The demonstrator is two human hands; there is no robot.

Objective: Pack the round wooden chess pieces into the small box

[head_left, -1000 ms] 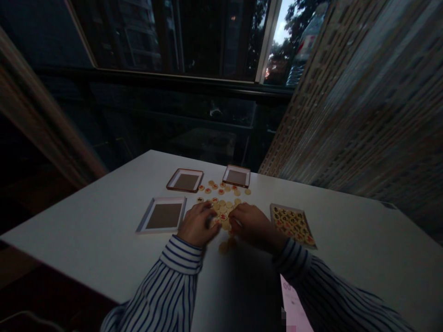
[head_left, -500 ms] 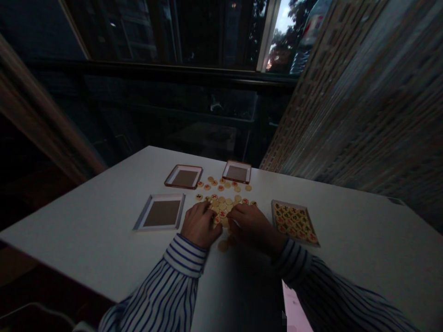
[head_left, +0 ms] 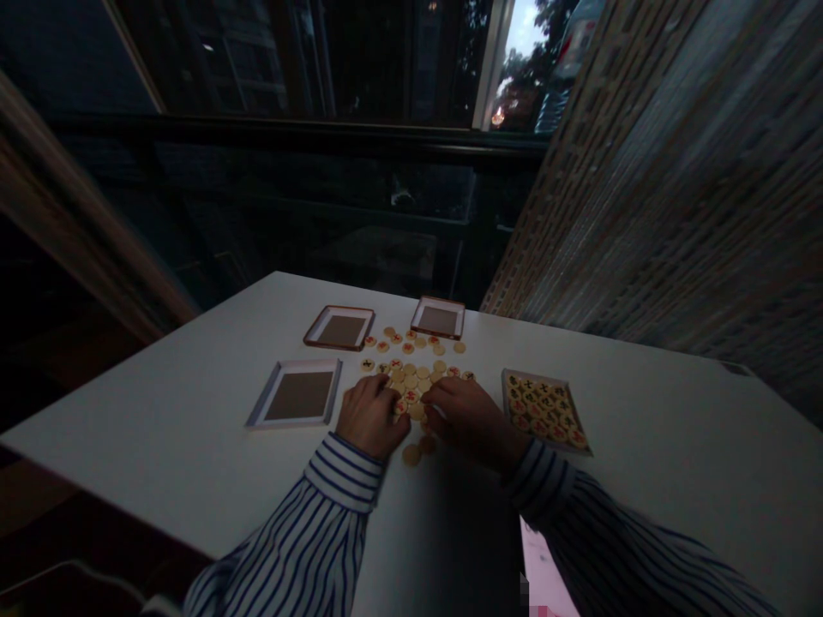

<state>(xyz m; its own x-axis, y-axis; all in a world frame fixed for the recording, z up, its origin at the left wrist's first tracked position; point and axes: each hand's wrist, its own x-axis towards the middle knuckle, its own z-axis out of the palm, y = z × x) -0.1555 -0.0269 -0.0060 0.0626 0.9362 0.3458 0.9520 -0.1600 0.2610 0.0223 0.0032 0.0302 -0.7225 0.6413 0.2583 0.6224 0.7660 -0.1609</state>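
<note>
Round wooden Chinese chess pieces lie heaped in the middle of the white table, some showing red or black characters, others plain side up. My left hand rests at the left edge of the heap. Its fingers and thumb are bent around a red-marked piece. From the right, my right hand reaches into the same heap with curled fingers; what they hold, if anything, is hidden. Two plain pieces lie nearer to me, between my wrists. Several more pieces are scattered beyond the heap.
At right, a shallow box holds rows of chess pieces. A white-rimmed tray stands left of my left hand. Two brown-rimmed trays, one at far left and one behind the pieces, sit farther back. Beyond the table are a dark window and curtain.
My hands stay at the heap with almost no movement. The two loose pieces near my wrists show more plainly. The whole view has shifted slightly.
</note>
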